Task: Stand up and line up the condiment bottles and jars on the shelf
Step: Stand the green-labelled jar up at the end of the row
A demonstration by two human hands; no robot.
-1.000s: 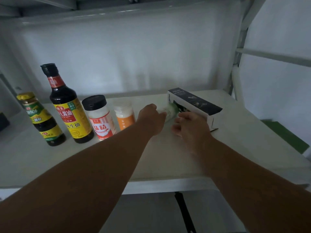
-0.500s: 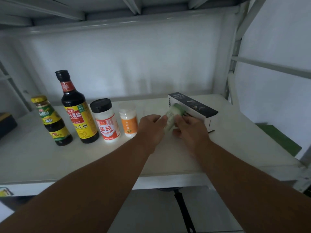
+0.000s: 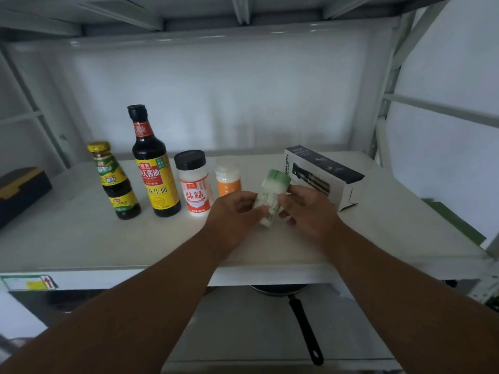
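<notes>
Green-capped jar (image 3: 271, 197) held tilted between both hands' fingers (image 3: 283, 198).

Green-capped jar (image 3: 271, 197) tilted between both hands (image 3: 270, 211)

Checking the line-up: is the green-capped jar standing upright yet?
Not yet. The green-capped jar is tilted, cap leaning right, held between the left hand and right hand.

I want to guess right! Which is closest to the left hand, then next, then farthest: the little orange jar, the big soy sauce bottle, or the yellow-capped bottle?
From the left hand:
1. Orange jar, just behind it.
2. Soy sauce bottle, further left.
3. Yellow-capped bottle, the row's left end.
</notes>
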